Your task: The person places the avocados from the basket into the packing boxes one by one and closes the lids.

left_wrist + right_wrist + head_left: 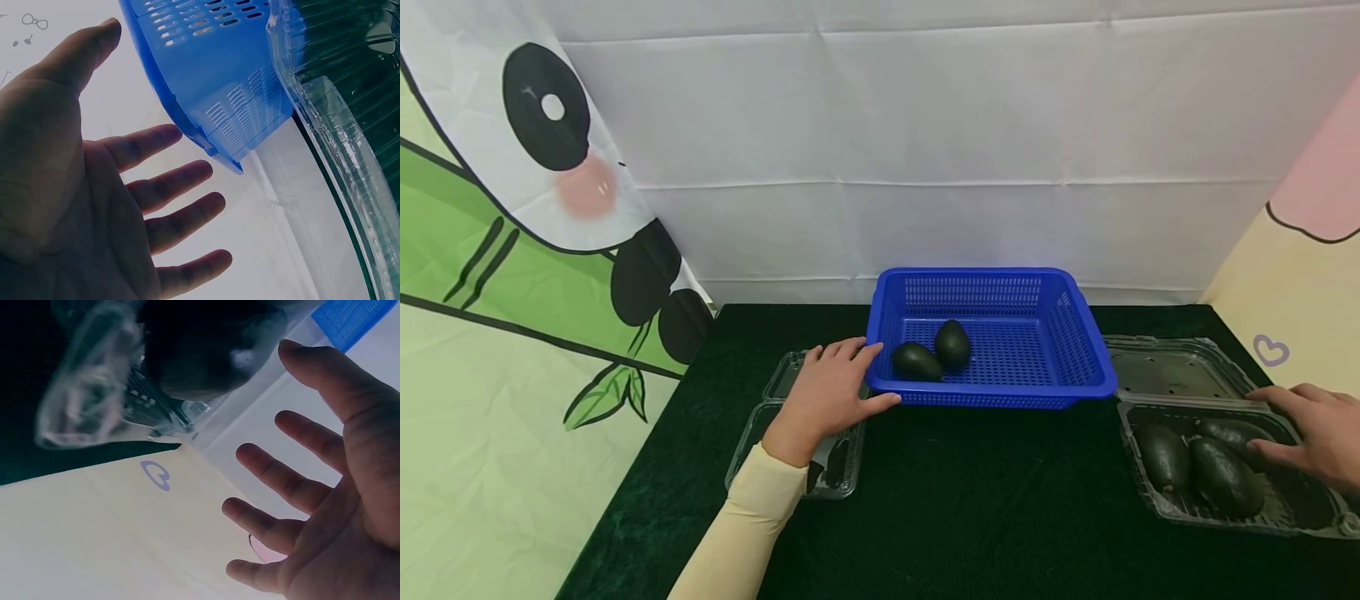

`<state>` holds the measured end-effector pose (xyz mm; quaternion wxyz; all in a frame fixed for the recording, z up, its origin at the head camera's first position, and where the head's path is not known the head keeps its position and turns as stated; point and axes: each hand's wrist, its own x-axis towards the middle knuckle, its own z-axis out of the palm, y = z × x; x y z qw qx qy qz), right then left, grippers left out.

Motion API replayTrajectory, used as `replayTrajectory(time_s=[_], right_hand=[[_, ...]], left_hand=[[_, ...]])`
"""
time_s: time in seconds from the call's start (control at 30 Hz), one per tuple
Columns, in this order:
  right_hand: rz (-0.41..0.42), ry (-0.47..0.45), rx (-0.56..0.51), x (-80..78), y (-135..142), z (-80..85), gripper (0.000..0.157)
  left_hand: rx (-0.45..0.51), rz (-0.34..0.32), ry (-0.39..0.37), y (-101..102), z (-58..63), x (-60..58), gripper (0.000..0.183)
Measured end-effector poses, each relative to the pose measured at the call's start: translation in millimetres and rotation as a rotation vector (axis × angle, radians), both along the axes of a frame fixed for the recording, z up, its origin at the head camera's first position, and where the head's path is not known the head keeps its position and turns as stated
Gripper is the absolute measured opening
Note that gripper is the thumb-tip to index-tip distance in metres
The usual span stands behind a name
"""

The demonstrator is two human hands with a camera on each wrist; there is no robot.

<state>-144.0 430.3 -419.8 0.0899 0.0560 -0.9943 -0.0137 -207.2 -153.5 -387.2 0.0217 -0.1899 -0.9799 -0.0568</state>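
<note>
Two dark avocados (917, 362) lie together in the left part of a blue plastic basket (1000, 390). My left hand (827, 392), fingers spread and holding nothing, hovers at the basket's left rim, above a clear clamshell box (842, 492) whose lid lies folded back. Over at the right, my right hand (1318, 429) is spread above a second clear clamshell box (1195, 525), its lid (1180, 371) also folded back. Several dark avocados (1225, 477) sit in that box. In the right wrist view, the thumb tip is close beside an avocado (212, 350), with nothing in the palm.
A dark green cloth (970, 508) covers the table. Behind it hangs a white sheet (925, 150), with printed cartoon cloths at the left (527, 275) and right (1285, 283). The basket stands at the back, between the two boxes.
</note>
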Motion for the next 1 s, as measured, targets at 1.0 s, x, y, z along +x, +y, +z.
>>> replayTrajectory(time_s=[1.0], right_hand=[[0.080,-0.006,0.013,-19.7,-33,17.8,0.076]], left_hand=[[-0.051,-0.096,0.048,34,19.3,-31.1,0.085]])
